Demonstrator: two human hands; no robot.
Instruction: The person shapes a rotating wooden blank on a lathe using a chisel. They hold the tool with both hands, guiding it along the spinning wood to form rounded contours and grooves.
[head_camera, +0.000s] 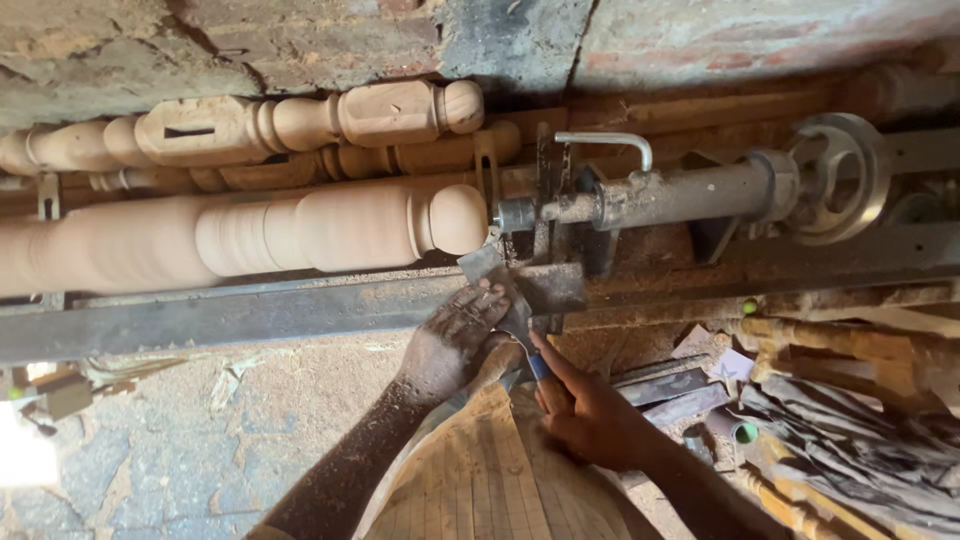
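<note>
A turned wooden post (300, 235) with a rounded knob end spins blurred on a lathe, held at its right end by the tailstock (660, 195). A flat metal chisel (492, 272) rests on the tool rest just below the knob. My left hand (450, 340), dusted with sawdust, presses down on the blade near the rest. My right hand (585, 410) grips the chisel's handle, which shows a blue band, lower down and closer to me.
Finished turned posts (300, 125) lie stacked against the brick wall behind the lathe. A steel lathe bed rail (200, 315) runs across. A handwheel (840, 175) sits at far right. Chisels and wooden pieces (830, 420) lie at lower right. Sawdust covers the floor.
</note>
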